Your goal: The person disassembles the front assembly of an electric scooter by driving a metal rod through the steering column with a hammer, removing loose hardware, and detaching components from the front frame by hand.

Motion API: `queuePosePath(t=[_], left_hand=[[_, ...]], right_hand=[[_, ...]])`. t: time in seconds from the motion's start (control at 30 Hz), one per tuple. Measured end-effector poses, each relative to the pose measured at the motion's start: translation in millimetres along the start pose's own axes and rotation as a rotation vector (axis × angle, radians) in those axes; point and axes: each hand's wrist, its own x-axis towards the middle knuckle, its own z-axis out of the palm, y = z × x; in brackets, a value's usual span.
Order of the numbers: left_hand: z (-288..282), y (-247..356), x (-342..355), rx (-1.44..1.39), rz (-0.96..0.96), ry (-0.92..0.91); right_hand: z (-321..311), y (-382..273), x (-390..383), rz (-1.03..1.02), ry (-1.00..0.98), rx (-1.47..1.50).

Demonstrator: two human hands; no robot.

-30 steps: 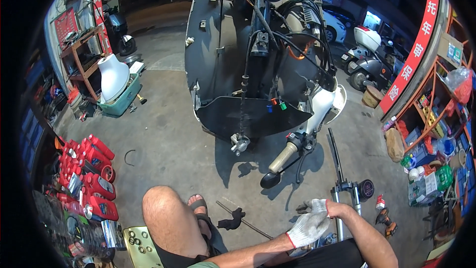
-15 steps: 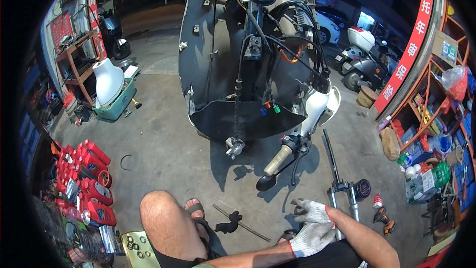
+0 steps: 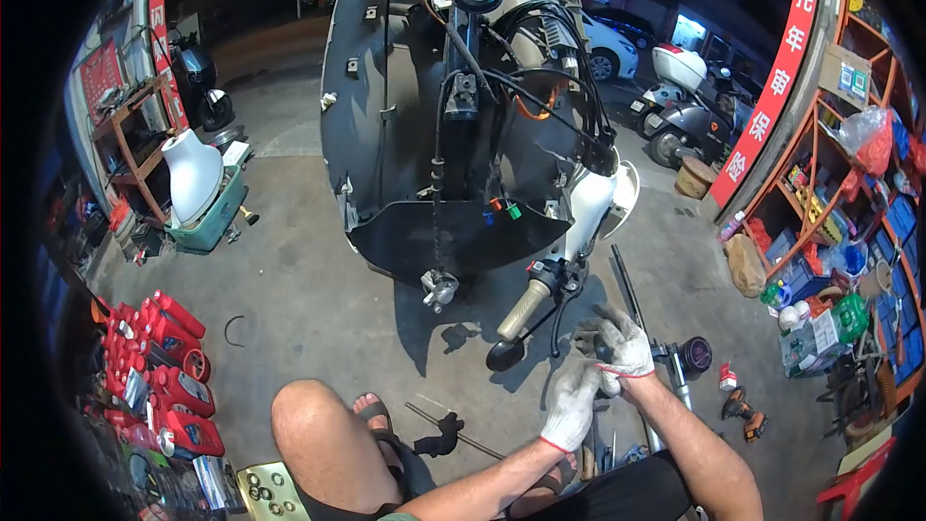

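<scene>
White work gloves with grey palms cover both my hands. My left hand [image 3: 569,412] is below and left of my right hand [image 3: 619,342], and its closed fingers meet the base of the right palm. What they pinch, if anything, is hidden between the gloves. The fingers of my right hand are spread and slightly bent, pointing up and left. Just right of it a fork assembly [image 3: 625,289] with metal tubes lies on the floor, partly behind my right arm. The scooter's handlebar grip [image 3: 524,312] and brake lever [image 3: 557,328] are ahead of my hands.
A partly stripped scooter front [image 3: 453,241] with hanging cables stands ahead. Red bottles [image 3: 178,386] crowd the left; a cordless drill [image 3: 745,413] lies at right beside orange shelves [image 3: 786,260]. A rod [image 3: 482,448] and black cloth-like item [image 3: 440,435] lie between my feet.
Both hands have risen and moved forward. My right hand has turned, showing its grey palm, and my left fingers have shifted from its cuff area toward the palm. The view has shifted slightly.
</scene>
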Motion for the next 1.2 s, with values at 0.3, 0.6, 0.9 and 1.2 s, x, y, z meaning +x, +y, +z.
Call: queuePosePath(t=[0.3, 0.6, 0.9, 1.2], left_hand=[[27.0, -8.8, -0.2, -0.236, -0.313, -0.060], [38.0, 20.9, 11.3, 0.772, -0.011, -0.142], [22.7, -43.6, 45.0, 0.775, 0.129, -0.105], [37.9, -15.8, 21.4, 0.976, 0.417, -0.080]], right_hand=[[-17.7, -5.2, 1.4, 0.043, -0.003, 0.504], [-64.9, 1.1, 6.5, -0.473, -0.159, -0.645], [4.1, -54.7, -8.5, -0.199, -0.057, 0.509], [-33.7, -22.7, 4.1, -0.404, 0.405, -0.840]])
